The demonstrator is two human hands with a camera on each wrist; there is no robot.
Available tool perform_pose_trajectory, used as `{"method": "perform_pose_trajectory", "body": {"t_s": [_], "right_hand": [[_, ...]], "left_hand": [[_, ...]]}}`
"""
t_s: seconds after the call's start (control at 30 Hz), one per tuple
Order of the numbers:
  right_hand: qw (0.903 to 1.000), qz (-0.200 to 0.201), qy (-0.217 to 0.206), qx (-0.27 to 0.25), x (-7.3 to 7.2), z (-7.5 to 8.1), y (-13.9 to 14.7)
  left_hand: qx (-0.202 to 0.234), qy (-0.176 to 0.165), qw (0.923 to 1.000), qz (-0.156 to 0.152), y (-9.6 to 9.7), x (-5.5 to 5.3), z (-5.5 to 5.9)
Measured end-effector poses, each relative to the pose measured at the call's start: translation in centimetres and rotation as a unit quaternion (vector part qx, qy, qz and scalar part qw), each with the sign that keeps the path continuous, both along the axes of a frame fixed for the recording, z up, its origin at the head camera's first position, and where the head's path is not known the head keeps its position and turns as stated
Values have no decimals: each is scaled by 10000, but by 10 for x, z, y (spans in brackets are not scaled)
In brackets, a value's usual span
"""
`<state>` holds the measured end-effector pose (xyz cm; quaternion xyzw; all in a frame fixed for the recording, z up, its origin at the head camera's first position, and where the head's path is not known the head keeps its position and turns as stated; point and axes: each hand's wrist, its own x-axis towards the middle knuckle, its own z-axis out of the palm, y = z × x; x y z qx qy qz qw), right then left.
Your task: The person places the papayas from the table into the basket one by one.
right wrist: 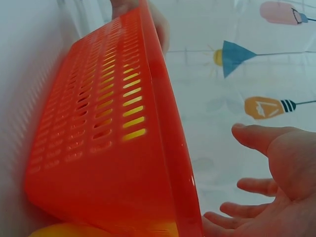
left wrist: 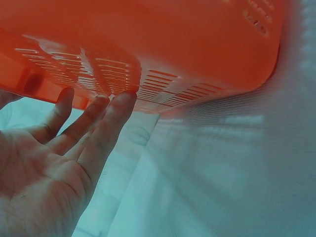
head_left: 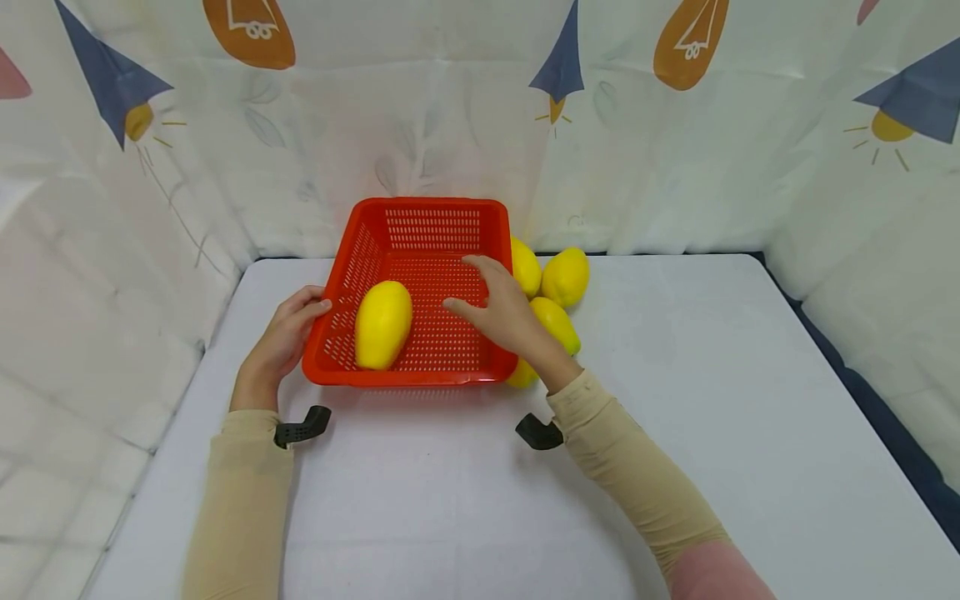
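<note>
A red plastic basket (head_left: 420, 379) with slotted walls stands on the white table. Inside it, at the left, lies a large yellow mango (head_left: 383, 325). My left hand (head_left: 283, 340) holds the basket's left side, thumb at the rim; in the left wrist view its fingers (left wrist: 121, 106) touch the outer wall. Above the right part of the basket hovers my right hand (head_left: 504, 310), fingers spread and holding nothing. The right wrist view shows this hand (right wrist: 276, 182) beside the basket's rim (right wrist: 170, 128). Several yellow, lemon-like fruits (head_left: 566, 277) lie against the basket's right side, partly hidden by the basket and right arm.
The white table (head_left: 720, 400) extends in front of the basket and to its right. A pale curtain (head_left: 450, 125) printed with rockets and light bulbs hangs behind the table's back edge and at both sides. Each wrist wears a black strap mount (head_left: 303, 427).
</note>
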<state>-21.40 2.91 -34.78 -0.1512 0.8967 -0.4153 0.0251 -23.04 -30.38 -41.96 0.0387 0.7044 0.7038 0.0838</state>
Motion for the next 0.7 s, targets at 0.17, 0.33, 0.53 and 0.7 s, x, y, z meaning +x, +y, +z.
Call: {"method": "perform_pose_trajectory", "body": {"t_s": [0.17,0.33,0.53,0.7], "right_hand": [[10000,-15,-11,-18,0,3,6],[9998,-30,-94,-187,0,6,12],[9996,-138,-73,-253,0,6,19],[9991,-198,-152,-353,0,5,24]], "left_hand": [[221,122,9996,-141,0,0,-1],[299,130,9992,-213,0,0,-2],[314,112,9992,-201,0,0,-2],[364,99,9991,-202,0,0,-2]]}}
